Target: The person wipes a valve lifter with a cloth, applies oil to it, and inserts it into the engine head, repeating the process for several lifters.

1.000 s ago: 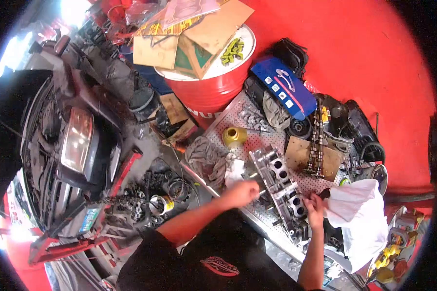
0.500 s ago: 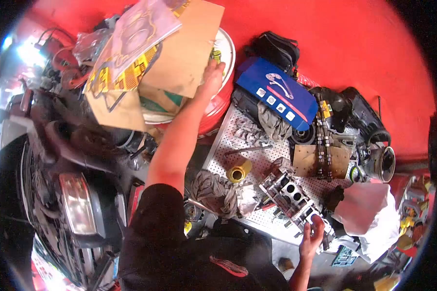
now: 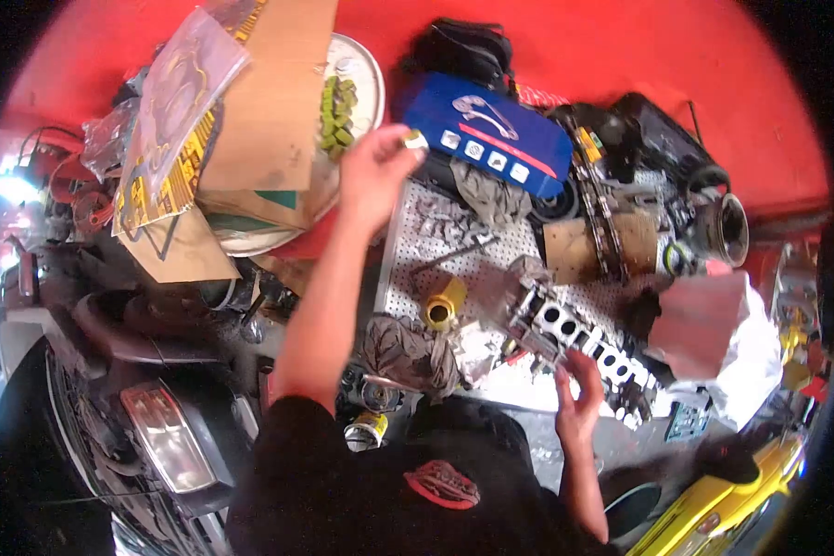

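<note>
My left hand (image 3: 372, 174) is raised between the white drum lid and the blue box (image 3: 496, 134), its fingers pinching a small yellow-and-silver part (image 3: 414, 140). Several green pieces (image 3: 338, 113) lie on the white lid (image 3: 369, 82), beside cardboard and a bagged gasket (image 3: 183, 88). My right hand (image 3: 579, 397) is at the front edge of the metal engine part (image 3: 565, 324) with round bores, fingers curved and apart; nothing shows between them. A yellow cup-like cylinder (image 3: 445, 304) and a grey rag (image 3: 408, 352) are left of the engine part.
On the perforated metal table (image 3: 408, 232) are camshafts (image 3: 602, 208) over cardboard, a wrinkled cloth (image 3: 499, 193) and dark parts. A white bag (image 3: 751, 371) sits at the right end. A car headlight (image 3: 167, 435) is at lower left, a yellow object (image 3: 723, 505) at lower right.
My left hand has moved away from the lid toward the blue box, with the small part in its fingers. The green pieces are now uncovered. The camera view has shifted.
</note>
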Available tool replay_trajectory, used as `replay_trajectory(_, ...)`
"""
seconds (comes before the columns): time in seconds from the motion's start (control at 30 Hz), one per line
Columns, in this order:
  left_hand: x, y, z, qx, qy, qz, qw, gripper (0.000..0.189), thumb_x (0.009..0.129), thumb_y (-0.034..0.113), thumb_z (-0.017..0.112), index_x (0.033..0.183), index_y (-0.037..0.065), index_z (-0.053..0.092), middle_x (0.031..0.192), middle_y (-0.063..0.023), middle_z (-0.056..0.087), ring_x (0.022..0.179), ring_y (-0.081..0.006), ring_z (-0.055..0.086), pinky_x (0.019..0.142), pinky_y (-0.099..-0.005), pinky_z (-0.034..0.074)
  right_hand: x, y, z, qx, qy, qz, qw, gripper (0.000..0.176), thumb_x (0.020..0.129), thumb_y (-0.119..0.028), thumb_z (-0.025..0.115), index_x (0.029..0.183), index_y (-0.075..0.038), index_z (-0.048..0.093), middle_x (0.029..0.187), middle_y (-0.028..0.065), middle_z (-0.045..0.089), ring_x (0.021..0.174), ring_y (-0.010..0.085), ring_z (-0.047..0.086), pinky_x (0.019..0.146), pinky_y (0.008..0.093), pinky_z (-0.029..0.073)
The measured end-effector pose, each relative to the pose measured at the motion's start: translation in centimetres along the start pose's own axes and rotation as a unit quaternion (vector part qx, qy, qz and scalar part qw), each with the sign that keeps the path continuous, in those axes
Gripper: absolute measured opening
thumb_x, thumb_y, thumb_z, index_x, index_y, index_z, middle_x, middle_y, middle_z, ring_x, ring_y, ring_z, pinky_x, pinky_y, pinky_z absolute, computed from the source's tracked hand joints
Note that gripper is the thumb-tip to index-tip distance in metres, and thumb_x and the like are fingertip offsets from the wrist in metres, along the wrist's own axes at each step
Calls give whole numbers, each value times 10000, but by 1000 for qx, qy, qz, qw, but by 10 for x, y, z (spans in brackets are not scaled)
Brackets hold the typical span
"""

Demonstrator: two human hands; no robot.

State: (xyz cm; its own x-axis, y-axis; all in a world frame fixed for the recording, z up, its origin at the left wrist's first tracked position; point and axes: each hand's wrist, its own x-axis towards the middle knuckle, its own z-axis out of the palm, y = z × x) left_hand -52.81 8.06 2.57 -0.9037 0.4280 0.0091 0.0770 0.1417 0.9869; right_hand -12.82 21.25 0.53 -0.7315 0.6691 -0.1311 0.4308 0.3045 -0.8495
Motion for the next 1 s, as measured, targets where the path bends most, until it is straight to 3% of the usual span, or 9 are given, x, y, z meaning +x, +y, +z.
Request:
replay_trajectory(0.07,-75,12,41,-227,1,-56,972,352,850,-20,644,1196,-44,583,1024,-80,649,892,-137,603,782,-299,511,9,-27,18,47,13,-69,996,361,832,-32,715,1169,11,593,1034,117,639,888,194,616,814,331,497)
replay_trajectory(0.13,-141,6,71,-384,-100,-108,912,372,866,-33,621,1231,-42,554,1045,-96,647,892,-169,617,795,-309,514,13,-46,26,54,23,-137,989,452,815,-38,735,1236,-9,573,1039,120,645,824,184,616,774,316,505)
replay_trajectory(0.2,-193,4,99,-486,-145,-132,852,379,869,-16,638,1237,-35,550,1061,-107,649,899,-176,627,821,-313,511,6,-52,28,130,26,-108,985,501,800,-47,745,1264,-21,558,1049,109,631,793,172,615,739,300,511)
replay_trajectory(0.3,-254,14,121,-504,-143,-169,835,363,863,-23,650,1216,-14,563,1055,-94,656,912,-170,638,870,-325,514,-12,-44,13,134,5,-128,983,555,784,-86,767,1286,-15,540,1082,107,610,797,162,605,732,292,508)
replay_trajectory(0.5,-351,20,145,-305,-130,-95,939,357,801,-69,719,1124,4,585,1054,-82,656,921,-138,634,822,-291,530,-85,13,-25,292,-81,-140,943,554,911,-188,670,1393,-13,462,1147,54,486,931,130,537,833,263,472)
replay_trajectory(0.57,-385,23,157,-183,-126,-80,972,361,775,-42,761,1092,24,601,1079,-68,642,856,-102,605,766,-252,509,-115,28,-43,345,-113,-53,930,536,938,-197,640,1398,-1,447,1127,46,501,923,123,535,830,263,470)
replay_trajectory(0.67,-432,33,175,11,-101,20,995,322,746,-12,781,1022,28,620,1072,-78,647,883,-151,583,729,-278,479,-158,55,-67,421,-147,26,895,475,977,-190,589,1379,17,445,1120,46,563,948,113,546,814,268,481)
replay_trajectory(0.8,-478,42,190,32,-145,31,988,351,731,16,787,1059,59,670,1091,-88,649,979,-197,595,766,-301,484,-197,80,-95,441,-143,51,885,430,959,-148,613,1329,21,474,1124,65,608,953,123,577,801,273,498)
replay_trajectory(1.0,-516,44,204,42,-150,94,983,212,757,31,750,965,17,713,871,-123,692,759,-218,693,676,-315,557,-232,102,-133,368,-166,37,914,419,937,-102,639,1305,33,488,1091,42,617,941,102,583,845,263,492)
